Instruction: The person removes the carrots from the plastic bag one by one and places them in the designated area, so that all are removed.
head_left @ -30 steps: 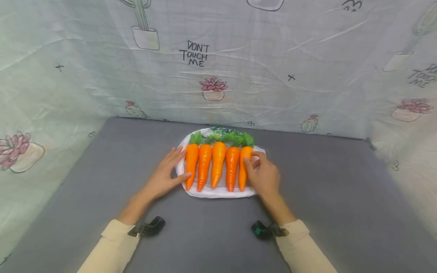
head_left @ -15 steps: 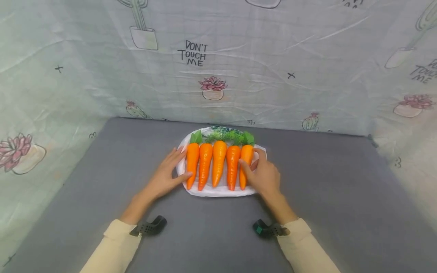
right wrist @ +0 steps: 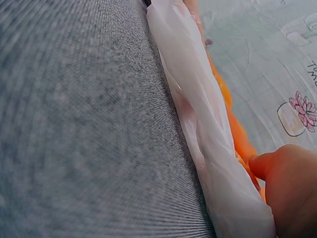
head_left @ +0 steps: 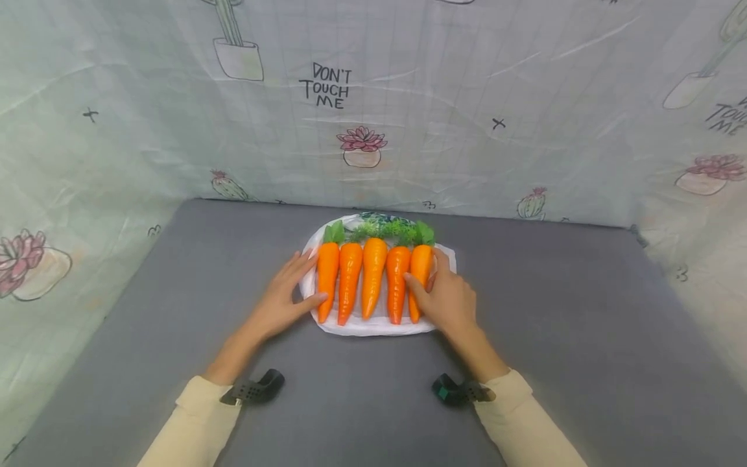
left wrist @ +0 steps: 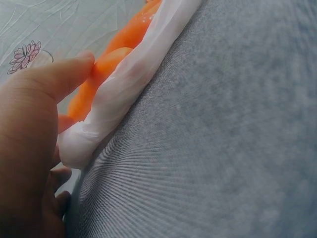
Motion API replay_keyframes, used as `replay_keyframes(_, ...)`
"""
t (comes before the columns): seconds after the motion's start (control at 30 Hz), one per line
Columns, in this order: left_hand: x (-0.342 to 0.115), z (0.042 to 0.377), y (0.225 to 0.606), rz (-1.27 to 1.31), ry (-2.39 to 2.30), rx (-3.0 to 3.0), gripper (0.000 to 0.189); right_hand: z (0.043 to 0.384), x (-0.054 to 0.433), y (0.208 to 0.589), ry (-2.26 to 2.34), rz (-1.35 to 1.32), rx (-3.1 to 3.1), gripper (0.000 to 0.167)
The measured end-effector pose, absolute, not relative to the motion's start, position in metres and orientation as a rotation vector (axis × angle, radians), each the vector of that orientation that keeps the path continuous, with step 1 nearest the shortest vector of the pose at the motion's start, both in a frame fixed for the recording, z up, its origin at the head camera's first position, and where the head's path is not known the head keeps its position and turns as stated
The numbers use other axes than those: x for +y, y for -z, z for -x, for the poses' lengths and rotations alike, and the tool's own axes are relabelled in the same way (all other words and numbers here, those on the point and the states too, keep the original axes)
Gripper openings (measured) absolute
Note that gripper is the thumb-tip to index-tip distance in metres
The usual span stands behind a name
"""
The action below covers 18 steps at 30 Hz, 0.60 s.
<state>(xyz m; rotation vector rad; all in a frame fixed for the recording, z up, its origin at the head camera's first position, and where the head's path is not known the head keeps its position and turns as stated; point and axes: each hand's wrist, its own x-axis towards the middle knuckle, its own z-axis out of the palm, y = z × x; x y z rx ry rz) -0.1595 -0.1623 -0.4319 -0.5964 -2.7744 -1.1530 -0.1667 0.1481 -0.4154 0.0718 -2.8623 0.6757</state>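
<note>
Several orange carrots (head_left: 373, 279) with green tops (head_left: 379, 228) lie side by side on a white plastic bag (head_left: 362, 329). My left hand (head_left: 280, 301) is at the bag's left side, fingers extended and spread. Its thumb touches the leftmost carrot (head_left: 327, 279) low down, and its fingertips rest near that carrot's upper end. With the right hand (head_left: 452, 298) I grip the rightmost carrot (head_left: 421, 259), the thumb across its middle and the fingers along its right side. Part of this carrot is hidden behind the thumb. Both wrist views show the bag's crumpled near edge (left wrist: 124, 79) (right wrist: 203, 109).
A grey cloth-covered table (head_left: 362, 402) spreads out around the bag. Behind it and at both sides hangs a pale curtain (head_left: 443, 155) printed with potted plants. Each wrist wears a black camera strap (head_left: 253, 389).
My right thumb has slid left across the rightmost carrot, toward the carrot beside it. The left hand has stayed at the leftmost carrot. The head view has shifted slightly.
</note>
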Motion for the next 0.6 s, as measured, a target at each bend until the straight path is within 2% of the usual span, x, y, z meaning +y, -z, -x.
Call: replay_keyframes(0.6, -0.1640, 0.1621, 0.4345, 0.603, 1.081, -2.778, 0.076, 0.1647, 0.1478, 0.4132, -0.674, -0.077, -2.904, 0.074)
